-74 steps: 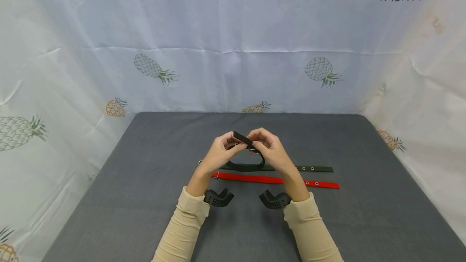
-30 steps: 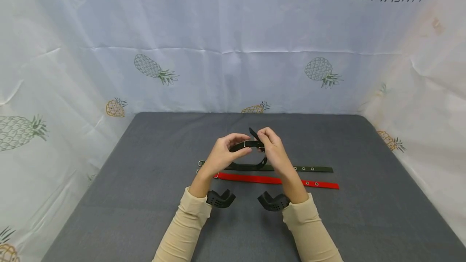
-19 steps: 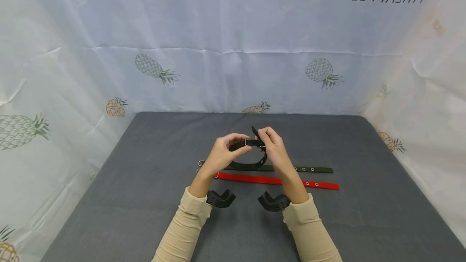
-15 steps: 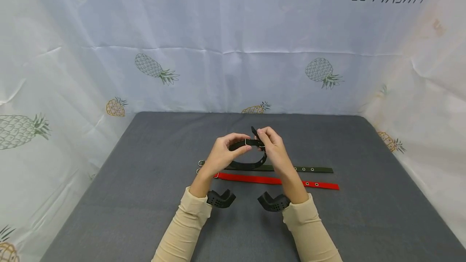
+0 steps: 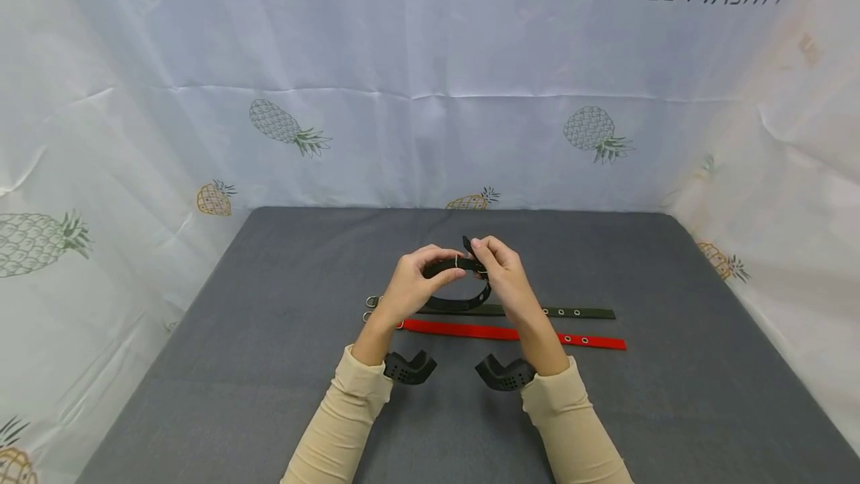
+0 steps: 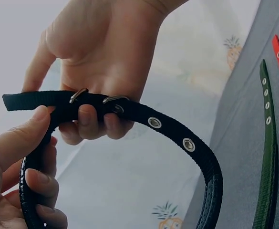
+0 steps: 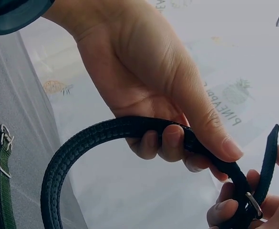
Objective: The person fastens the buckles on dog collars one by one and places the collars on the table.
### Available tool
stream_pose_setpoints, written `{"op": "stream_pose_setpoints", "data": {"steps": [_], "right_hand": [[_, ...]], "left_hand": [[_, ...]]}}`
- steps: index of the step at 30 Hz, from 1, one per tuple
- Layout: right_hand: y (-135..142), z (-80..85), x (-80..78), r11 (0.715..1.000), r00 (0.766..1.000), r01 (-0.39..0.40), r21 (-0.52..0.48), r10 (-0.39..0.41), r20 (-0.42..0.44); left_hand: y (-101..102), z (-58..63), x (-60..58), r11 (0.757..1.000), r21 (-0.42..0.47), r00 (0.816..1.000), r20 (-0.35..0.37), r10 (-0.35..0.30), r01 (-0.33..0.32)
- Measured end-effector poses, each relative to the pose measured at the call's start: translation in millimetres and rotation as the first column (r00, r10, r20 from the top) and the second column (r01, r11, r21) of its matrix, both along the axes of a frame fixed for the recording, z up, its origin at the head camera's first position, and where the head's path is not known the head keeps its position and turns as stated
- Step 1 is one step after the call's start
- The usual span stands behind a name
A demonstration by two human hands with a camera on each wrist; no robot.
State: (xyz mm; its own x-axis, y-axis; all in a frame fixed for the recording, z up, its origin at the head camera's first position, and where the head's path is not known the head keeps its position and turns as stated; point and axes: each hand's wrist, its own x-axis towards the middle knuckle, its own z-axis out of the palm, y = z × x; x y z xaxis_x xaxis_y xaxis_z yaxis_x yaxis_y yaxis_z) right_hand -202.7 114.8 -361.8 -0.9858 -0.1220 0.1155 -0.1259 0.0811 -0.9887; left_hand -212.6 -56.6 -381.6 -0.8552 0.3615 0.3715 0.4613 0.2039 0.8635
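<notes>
Both hands hold up a black collar (image 5: 457,305) bent into a loop over the table. My left hand (image 5: 411,282) pinches its strap between thumb and fingers, with the left thumb (image 7: 225,145) lying along it. On the other side, my right hand (image 5: 504,271) grips the collar near the metal buckle (image 7: 254,205). The pointed tail (image 6: 25,100) stands out past the buckle, by the right thumb and index finger. Metal eyelets (image 6: 189,144) show along the strap in the left wrist view. Fingers hide part of the buckle.
A dark green collar (image 5: 584,313) and a red collar (image 5: 463,330) lie side by side, stretched out on the grey table (image 5: 269,394) below the hands. Both have metal rings at the left and eyelets at the right. A pineapple-print curtain (image 5: 430,140) surrounds the table.
Earlier the collar's tail slanted to the upper left between both hands. It now points up beside my right hand, and the left hand holds the loop's strap. Over the last second, the hands barely moved.
</notes>
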Motion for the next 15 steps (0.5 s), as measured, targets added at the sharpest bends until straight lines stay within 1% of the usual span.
{"op": "stream_pose_setpoints", "data": {"steps": [9, 15], "right_hand": [[1.5, -0.9, -0.3, 1.0, 1.0, -0.027, -0.001, 0.027, 0.001], [3.3, -1.8, -0.6, 0.999, 0.999, -0.048, 0.011, 0.048, -0.026]], "left_hand": [[-0.9, 1.7, 0.4, 1.0, -0.015, 1.0, -0.031, 0.007, -0.008], [-2.4, 1.8, -0.7, 1.0, -0.022, 0.999, -0.051, -0.004, 0.003]]}}
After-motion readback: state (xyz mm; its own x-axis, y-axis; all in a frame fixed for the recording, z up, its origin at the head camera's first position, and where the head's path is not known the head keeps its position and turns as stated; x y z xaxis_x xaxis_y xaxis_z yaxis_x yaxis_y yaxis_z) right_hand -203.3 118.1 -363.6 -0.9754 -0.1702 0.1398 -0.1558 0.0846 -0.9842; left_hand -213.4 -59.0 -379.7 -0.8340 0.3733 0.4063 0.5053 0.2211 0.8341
